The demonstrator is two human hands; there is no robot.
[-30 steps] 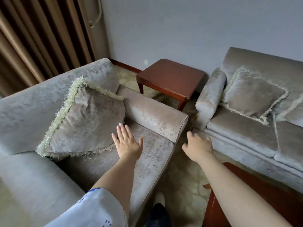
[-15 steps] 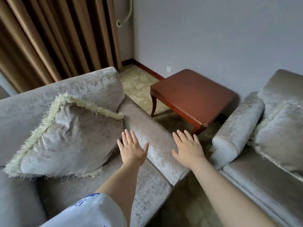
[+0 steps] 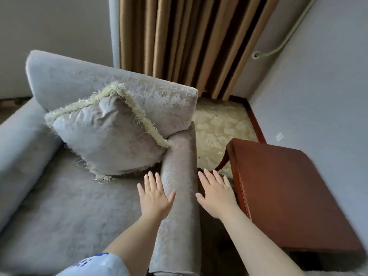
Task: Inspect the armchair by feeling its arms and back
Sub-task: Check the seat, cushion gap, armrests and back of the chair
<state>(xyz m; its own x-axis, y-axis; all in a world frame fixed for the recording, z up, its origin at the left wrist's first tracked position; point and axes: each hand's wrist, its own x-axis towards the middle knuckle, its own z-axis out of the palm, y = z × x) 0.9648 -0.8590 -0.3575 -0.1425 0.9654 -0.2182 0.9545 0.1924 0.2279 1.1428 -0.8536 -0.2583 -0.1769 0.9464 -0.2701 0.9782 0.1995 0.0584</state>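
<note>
A grey velvet armchair fills the left of the view, with its seat (image 3: 69,206), its back (image 3: 111,86) and a fringed cushion (image 3: 111,134) leaning against that back. The chair's right arm (image 3: 180,176) runs toward me down the middle. My left hand (image 3: 154,196) is flat and open on the inner side of this arm, fingers spread. My right hand (image 3: 216,194) is open along the arm's outer side, fingers spread. Whether the palms press the fabric I cannot tell. The chair's left arm (image 3: 18,148) lies at the far left.
A red-brown wooden side table (image 3: 282,192) stands close to the right of the chair's arm. Brown curtains (image 3: 189,42) hang behind the chair. Patterned cream carpet (image 3: 217,132) shows between chair, table and grey wall (image 3: 322,86).
My view has swung left and over the chair; the sofa is out of sight. Both hands have moved onto either side of the chair's right arm.
</note>
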